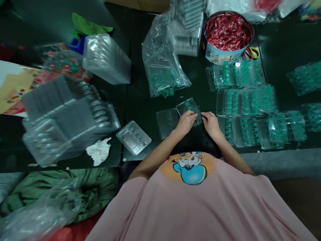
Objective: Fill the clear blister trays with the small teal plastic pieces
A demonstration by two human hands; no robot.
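Note:
A clear plastic blister tray (pixel 181 106) with a row of small green plastic pieces (pixel 189 106) lies tilted in front of my body. My left hand (pixel 186 122) is closed on its lower left side, with fingertips over the row. At the tray's right edge, my right hand (pixel 211 124) is closed in a pinch; anything small between its fingertips is hidden. Another clear blister tray (pixel 164 124) lies just left, partly under the held one. A separate single blister tray (pixel 134 138) rests farther left, near the table edge.
Stacked blister trays (pixel 67 117) fill the left side, with another stack (pixel 107 60) behind. A plastic bag of green pieces (pixel 163 73) lies ahead. Beyond the filled trays (pixel 247 100) on the right stand a round tin (pixel 223 55) of red packets and scissors (pixel 252 53).

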